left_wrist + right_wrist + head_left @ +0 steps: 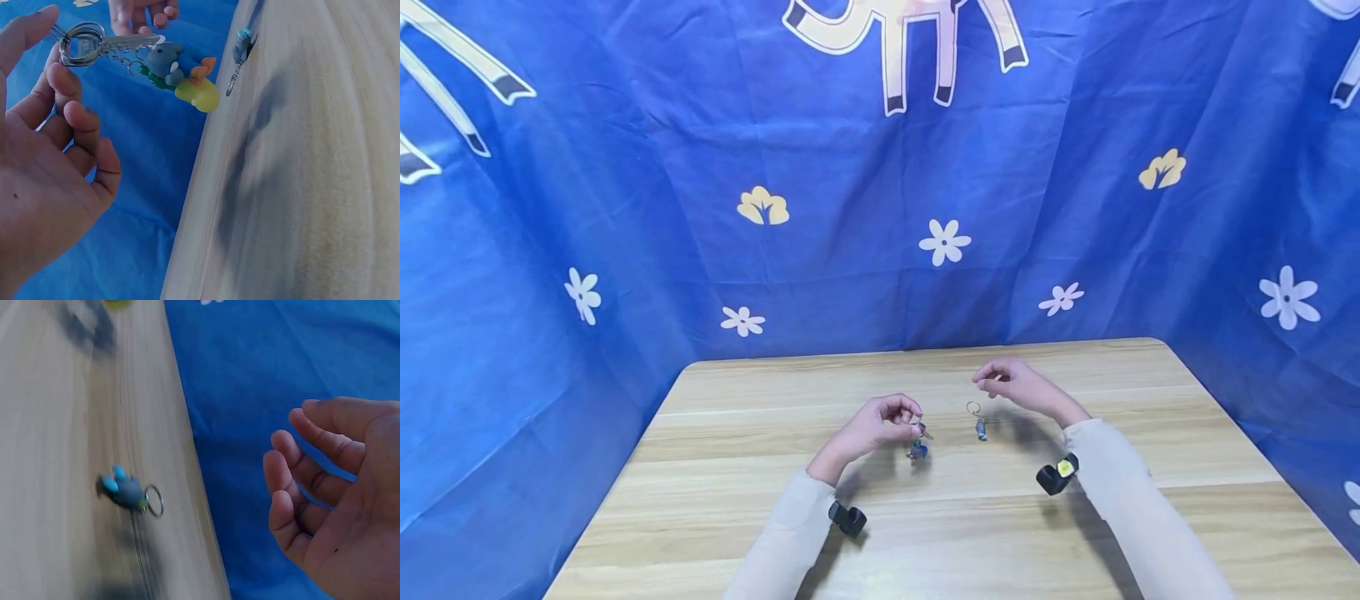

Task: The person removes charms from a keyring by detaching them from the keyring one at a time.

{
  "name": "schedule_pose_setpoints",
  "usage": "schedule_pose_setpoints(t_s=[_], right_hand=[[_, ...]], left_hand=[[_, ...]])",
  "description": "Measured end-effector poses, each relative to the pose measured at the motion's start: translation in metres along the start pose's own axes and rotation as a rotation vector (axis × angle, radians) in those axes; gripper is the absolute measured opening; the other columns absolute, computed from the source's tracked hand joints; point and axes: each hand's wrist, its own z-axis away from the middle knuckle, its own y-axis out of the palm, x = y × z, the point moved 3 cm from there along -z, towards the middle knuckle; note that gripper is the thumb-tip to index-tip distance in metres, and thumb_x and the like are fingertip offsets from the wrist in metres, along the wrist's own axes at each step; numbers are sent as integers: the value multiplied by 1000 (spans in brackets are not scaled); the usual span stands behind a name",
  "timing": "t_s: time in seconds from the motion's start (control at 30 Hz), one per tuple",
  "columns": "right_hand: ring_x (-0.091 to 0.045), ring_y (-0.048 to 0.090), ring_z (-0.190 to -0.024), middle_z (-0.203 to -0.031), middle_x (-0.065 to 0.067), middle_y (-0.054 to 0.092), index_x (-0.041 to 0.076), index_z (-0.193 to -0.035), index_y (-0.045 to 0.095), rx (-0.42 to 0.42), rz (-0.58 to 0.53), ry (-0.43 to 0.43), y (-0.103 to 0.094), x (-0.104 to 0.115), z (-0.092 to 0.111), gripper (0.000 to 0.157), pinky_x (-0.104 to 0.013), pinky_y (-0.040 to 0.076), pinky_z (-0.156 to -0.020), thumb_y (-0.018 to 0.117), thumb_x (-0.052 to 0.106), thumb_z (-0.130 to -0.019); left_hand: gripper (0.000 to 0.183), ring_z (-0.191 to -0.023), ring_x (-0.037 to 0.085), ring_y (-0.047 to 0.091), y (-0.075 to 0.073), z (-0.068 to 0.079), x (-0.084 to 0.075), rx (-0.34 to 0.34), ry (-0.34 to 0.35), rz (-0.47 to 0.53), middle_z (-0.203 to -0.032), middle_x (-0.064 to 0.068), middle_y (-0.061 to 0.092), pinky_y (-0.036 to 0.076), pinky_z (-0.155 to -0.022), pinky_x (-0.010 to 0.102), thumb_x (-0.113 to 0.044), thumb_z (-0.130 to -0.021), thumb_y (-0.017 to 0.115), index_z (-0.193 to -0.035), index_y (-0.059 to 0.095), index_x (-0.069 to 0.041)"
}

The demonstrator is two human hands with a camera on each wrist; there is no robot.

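Note:
My left hand [874, 427] pinches a metal key ring [82, 45] between thumb and index finger. From the ring hang a key [131, 41] and, on small chains, a grey and blue animal figure [164, 61] with orange feet and a yellow part beneath it. This bunch dangles low over the table in the head view. My right hand [1021, 387] hovers with loosely curled fingers and nothing in them. Just below it lies a second keychain [981, 428], a small dark blue-grey figure with light blue parts, its split ring [154, 500] pointing away from me.
The light wooden table [925, 533] has its far edge just beyond both hands. A blue printed cloth [850, 275] hangs behind the table and along both sides. Each wrist wears a small black camera, one on the left [847, 518] and one on the right [1057, 475].

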Motion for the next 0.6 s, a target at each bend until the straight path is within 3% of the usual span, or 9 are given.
schedule_pose_setpoints(t_s=[0.1, 0.37, 0.6], right_hand=[[-17, 62, -81, -100, -20, 65, 0, -109, 64, 17, -25, -29, 9, 6, 5, 24, -41, 53, -77, 59, 17, -95], [-21, 62, -88, -101, -20, 64, -7, -111, 60, 83, -178, -85, 45, 21, 20, 28, -30, 53, -77, 58, 15, -95], [-5, 61, -86, -101, -22, 63, -9, -109, 60, 39, -304, -115, 73, 30, 27, 26, -22, 52, -79, 62, 11, -92]], left_hand=[[28, -74, 7, 47, 1, 0, 0, 5, 1, 15, -79, -5, 50, 41, -65, 17, -4, -83, 70, -108, 60, 6], [27, -77, 10, 50, 3, 1, -1, -8, 12, -56, -82, -7, 54, 43, -70, 21, -11, -83, 71, -105, 63, 1], [27, -81, 11, 54, 5, 0, 0, -8, 27, -66, -88, -8, 59, 46, -74, 22, -13, -84, 70, -105, 62, 1]])
